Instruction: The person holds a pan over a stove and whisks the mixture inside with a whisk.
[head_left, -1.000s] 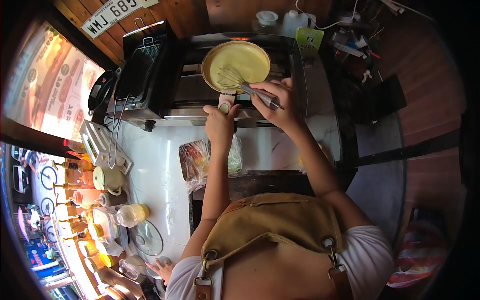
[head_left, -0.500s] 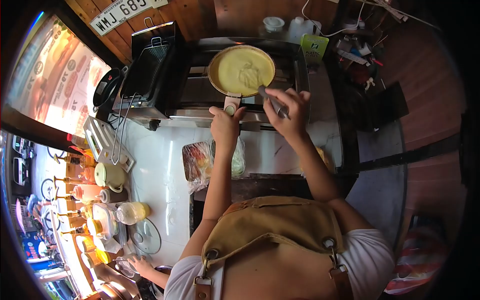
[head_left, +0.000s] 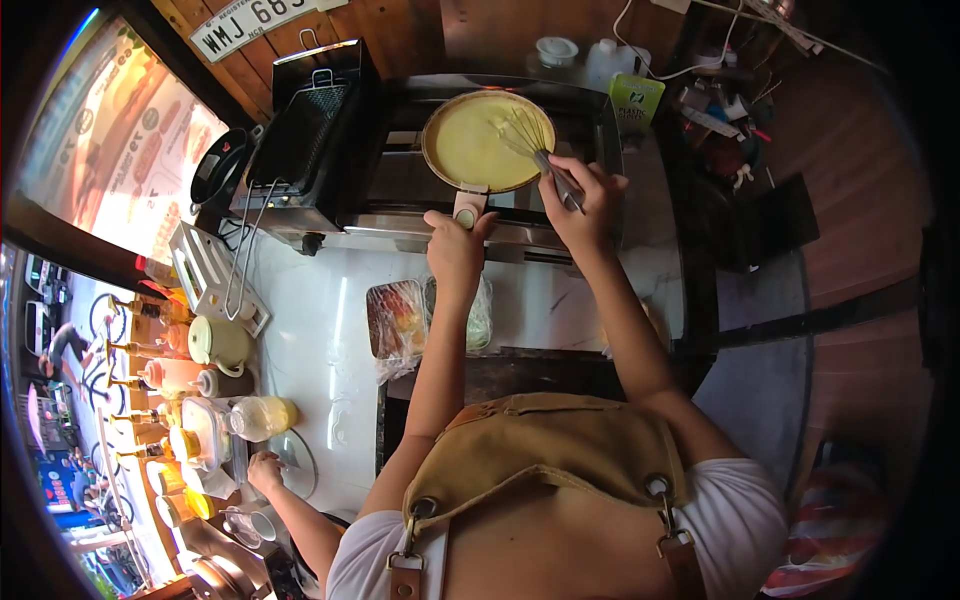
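Observation:
A round pan [head_left: 428, 160] of thick, pale yellow mixture [head_left: 468, 145] rests on the stove [head_left: 390, 205]. My left hand [head_left: 457, 250] is closed around the pan's short, light-coloured handle [head_left: 469, 206], thumb on the right side. My right hand [head_left: 588, 208] grips the grey handle of a wire whisk [head_left: 524, 134]. The whisk slants over the pan's right part, its wires visible and their far ends at the surface of the mixture. Ripples mark the mixture around those ends.
Left of the stove is a black fryer with a wire basket [head_left: 312, 120]. Plastic-covered food trays [head_left: 397, 320] lie below my left wrist. Sauce bottles and jars [head_left: 262, 418] line the left counter. Another person's hand [head_left: 266, 472] reaches beside a glass lid [head_left: 298, 468].
My whisk has come up, showing more of its wires, and my right hand has shifted slightly. The other person's hand has moved up toward the glass lid. My left hand keeps its hold.

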